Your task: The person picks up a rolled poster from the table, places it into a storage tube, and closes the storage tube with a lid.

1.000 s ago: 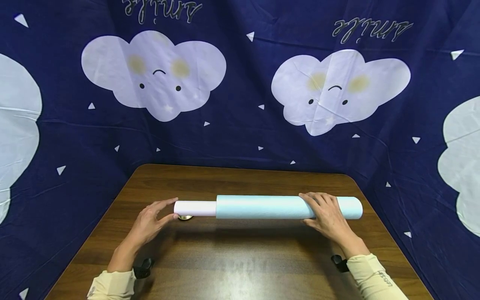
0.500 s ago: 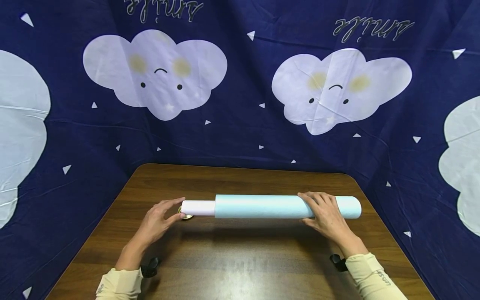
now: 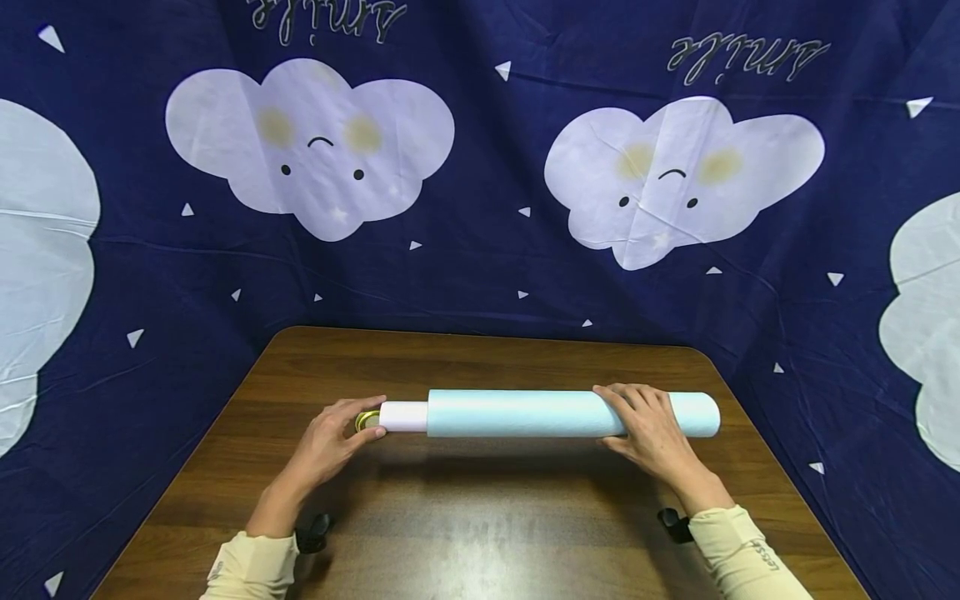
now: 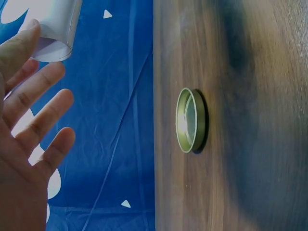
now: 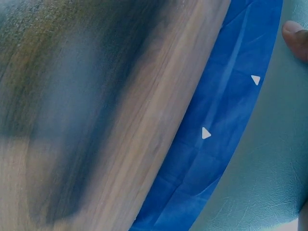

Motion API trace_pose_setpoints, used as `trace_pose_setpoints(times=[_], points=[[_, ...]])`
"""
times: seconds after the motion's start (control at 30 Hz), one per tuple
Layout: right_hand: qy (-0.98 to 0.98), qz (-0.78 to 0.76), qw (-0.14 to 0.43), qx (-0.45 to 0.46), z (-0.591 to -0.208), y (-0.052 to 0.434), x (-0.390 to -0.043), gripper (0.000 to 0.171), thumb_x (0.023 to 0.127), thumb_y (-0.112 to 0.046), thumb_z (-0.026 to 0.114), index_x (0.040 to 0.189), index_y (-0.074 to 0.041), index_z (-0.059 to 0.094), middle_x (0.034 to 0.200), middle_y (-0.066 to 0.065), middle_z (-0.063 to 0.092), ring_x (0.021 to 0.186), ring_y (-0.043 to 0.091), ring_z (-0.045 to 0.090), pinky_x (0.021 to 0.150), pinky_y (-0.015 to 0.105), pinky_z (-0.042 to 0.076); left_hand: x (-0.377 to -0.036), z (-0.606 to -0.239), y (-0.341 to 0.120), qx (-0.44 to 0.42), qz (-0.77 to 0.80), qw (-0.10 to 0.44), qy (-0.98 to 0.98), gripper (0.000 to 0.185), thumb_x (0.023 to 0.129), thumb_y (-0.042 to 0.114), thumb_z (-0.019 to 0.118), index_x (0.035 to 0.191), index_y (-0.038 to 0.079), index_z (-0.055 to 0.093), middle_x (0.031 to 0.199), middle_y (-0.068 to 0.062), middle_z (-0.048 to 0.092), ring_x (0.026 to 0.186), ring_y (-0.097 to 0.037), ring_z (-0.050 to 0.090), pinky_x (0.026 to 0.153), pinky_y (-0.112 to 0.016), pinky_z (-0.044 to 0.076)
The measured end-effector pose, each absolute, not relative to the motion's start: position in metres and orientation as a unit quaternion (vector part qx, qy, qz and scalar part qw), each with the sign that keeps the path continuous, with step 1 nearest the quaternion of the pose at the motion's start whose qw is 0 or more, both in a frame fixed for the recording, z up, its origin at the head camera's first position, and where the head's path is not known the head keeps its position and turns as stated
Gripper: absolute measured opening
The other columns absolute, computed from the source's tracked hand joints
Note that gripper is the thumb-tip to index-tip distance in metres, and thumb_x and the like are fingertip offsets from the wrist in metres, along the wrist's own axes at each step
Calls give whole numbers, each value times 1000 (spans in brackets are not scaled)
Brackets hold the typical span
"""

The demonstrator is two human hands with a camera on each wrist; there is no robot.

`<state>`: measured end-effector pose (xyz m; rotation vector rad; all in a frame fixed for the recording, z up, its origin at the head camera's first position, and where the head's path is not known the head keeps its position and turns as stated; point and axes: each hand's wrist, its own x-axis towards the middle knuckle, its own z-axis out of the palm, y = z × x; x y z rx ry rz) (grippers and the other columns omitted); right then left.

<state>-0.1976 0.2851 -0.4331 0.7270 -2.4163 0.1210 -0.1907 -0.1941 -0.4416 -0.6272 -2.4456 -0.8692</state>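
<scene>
A light blue tube (image 3: 517, 413) lies level above the table, its shadow below it. My right hand (image 3: 651, 423) grips it near the right end, fingers over the top and thumb underneath; a thumb rests on the blue surface (image 5: 250, 159) in the right wrist view. From the tube's left end sticks out a short length of a narrower white paper roll (image 3: 403, 417). My left hand (image 3: 333, 435) pinches the roll's outer end between thumb and index finger. In the left wrist view the roll (image 4: 55, 29) shows a hollow end, and the other fingers are spread apart.
A round gold metal lid (image 4: 190, 120) lies on the wooden table (image 3: 480, 533) below the left hand. A dark blue cloth (image 3: 480, 250) with white clouds hangs behind the table and on both sides.
My left hand has moved right, sliding the white roll further into the light blue tube. The blue tube has shifted slightly left with the right hand. More of the gold lid shows.
</scene>
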Motion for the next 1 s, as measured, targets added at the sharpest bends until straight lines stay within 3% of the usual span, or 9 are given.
trace_pose_setpoints(times=[1.0], points=[[-910, 54, 300, 281, -434, 281, -195, 89, 52, -31, 91, 131, -16, 54, 118, 7, 60, 107, 32, 54, 90, 54, 39, -194, -444, -155, -267, -321, 229, -879, 45, 75, 25, 77, 118, 18, 66, 111, -3, 71, 104, -22, 64, 89, -46, 49]])
